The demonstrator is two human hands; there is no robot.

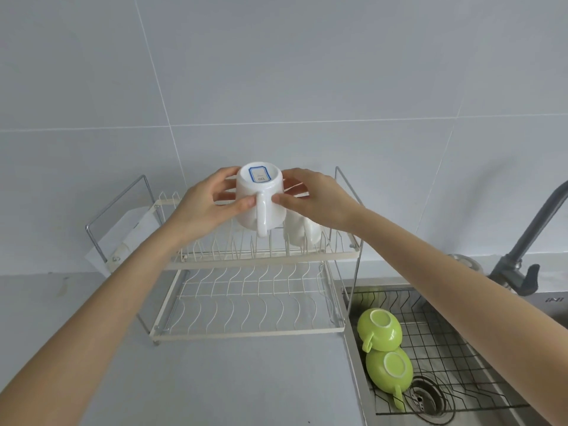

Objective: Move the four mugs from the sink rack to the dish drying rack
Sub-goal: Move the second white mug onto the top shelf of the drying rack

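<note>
Head view | left hand (205,207), right hand (310,199) grip clenched on glossy white mug (261,198) | wire rack (252,256)

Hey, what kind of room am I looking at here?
Most likely a home kitchen: a steel sink with a faucet, a two-tier dish drying rack on the counter, and a tiled wall behind.

Grey faucet (522,241) — steel drain (425,398)
</note>
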